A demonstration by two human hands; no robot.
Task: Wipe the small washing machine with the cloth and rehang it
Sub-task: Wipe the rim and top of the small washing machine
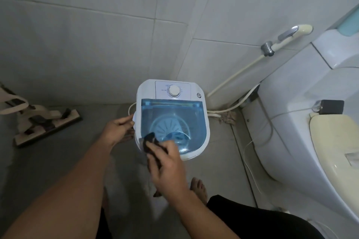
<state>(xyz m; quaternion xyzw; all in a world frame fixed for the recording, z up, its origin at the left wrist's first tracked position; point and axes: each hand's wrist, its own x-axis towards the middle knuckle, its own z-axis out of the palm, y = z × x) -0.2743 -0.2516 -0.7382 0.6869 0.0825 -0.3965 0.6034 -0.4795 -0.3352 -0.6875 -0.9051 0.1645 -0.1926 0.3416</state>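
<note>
A small white washing machine (202, 91) with a translucent blue lid (192, 120) and a round white dial stands on the bathroom floor against the tiled wall. My left hand (118, 129) grips the machine's left side. My right hand (169, 163) presses a dark cloth (149, 142) against the near left corner of the lid. Part of the cloth is hidden under my fingers and hangs down the front edge.
A toilet (303, 128) with a cream seat stands at the right, a dark small box (331, 107) on its tank. A bidet sprayer (287, 37) and hoses hang on the wall behind. A flat mop (46, 122) lies at the left. My bare foot (199, 188) is on the floor.
</note>
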